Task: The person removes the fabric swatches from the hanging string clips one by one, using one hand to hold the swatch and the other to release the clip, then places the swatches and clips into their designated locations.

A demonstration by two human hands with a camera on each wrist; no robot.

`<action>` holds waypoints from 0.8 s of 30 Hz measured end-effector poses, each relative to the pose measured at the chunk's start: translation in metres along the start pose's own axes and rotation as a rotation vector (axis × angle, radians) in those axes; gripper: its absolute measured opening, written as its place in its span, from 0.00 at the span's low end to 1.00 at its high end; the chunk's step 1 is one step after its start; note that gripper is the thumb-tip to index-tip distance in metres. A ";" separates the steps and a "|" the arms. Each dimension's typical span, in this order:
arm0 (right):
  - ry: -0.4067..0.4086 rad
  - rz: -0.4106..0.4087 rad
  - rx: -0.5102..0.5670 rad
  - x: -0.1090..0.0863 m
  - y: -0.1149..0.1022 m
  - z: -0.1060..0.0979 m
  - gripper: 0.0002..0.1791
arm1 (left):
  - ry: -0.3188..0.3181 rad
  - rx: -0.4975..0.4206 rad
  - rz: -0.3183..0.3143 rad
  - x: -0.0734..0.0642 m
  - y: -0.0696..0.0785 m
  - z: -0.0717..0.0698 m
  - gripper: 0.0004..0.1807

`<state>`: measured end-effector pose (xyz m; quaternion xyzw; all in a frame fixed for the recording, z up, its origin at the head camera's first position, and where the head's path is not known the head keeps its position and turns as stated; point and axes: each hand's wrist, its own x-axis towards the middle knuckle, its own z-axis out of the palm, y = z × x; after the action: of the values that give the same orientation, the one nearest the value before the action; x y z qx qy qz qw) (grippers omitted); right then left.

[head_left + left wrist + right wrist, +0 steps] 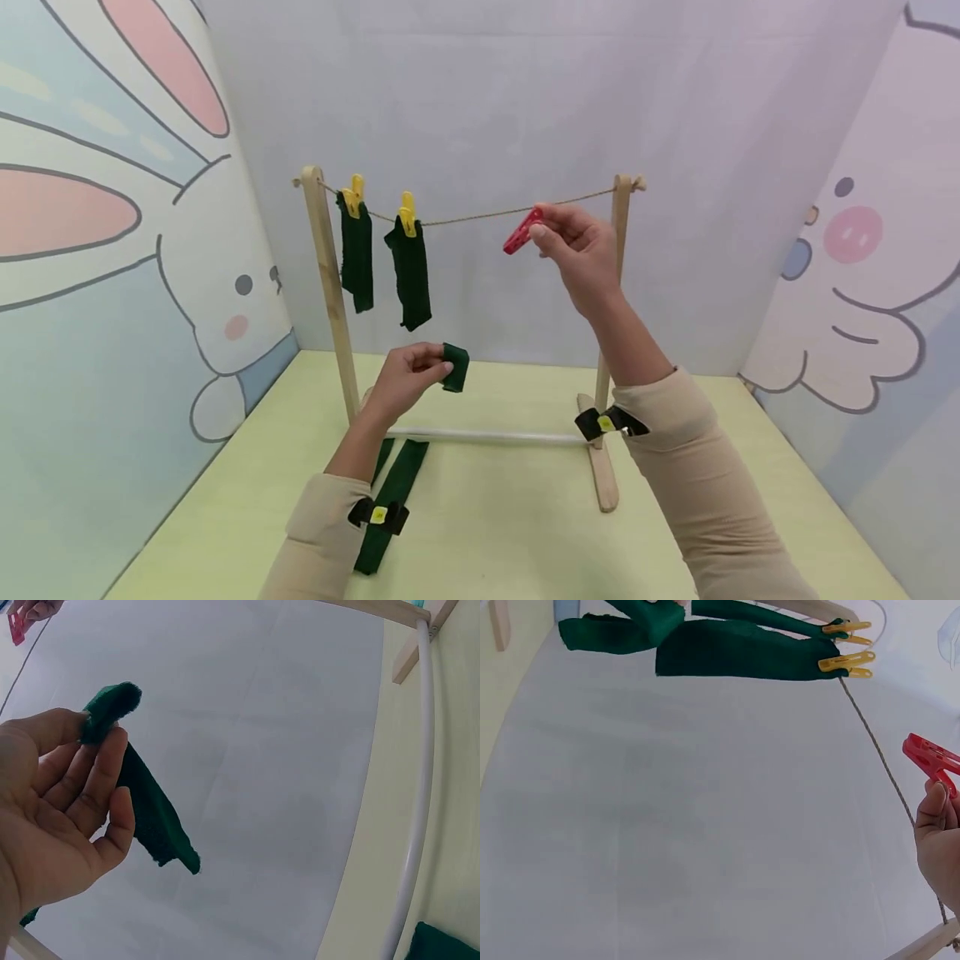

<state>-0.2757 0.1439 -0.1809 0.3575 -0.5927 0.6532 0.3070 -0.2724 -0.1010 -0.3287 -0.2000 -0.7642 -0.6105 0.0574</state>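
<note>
In the head view my left hand (408,379) pinches a small dark green cloth (454,368) between thumb and fingers, below the line and apart from it. My right hand (588,254) grips a red clothespin (522,232) by one end, close to the right part of the rope (472,218). Two dark green cloths, one at the left (356,262) and one beside it (412,279), hang from that rope under yellow clothespins (407,215). The right wrist view also has the red clothespin (930,756) at its right edge.
Wooden posts, left (330,292) and right (622,212), carry the rope. A white rod (487,436) joins them low down. More green strips (401,487) lie on the pale yellow table (510,533), partly behind my left forearm. Walls with cartoon figures enclose the sides.
</note>
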 end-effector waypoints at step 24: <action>-0.020 0.167 -0.005 -0.065 0.009 -0.041 0.12 | -0.101 0.021 -0.028 -0.034 -0.021 0.000 0.14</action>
<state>-0.2508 0.1856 -0.2415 0.3126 -0.6250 0.6715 0.2464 -0.2499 -0.1130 -0.3593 -0.2194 -0.7752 -0.5922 0.0124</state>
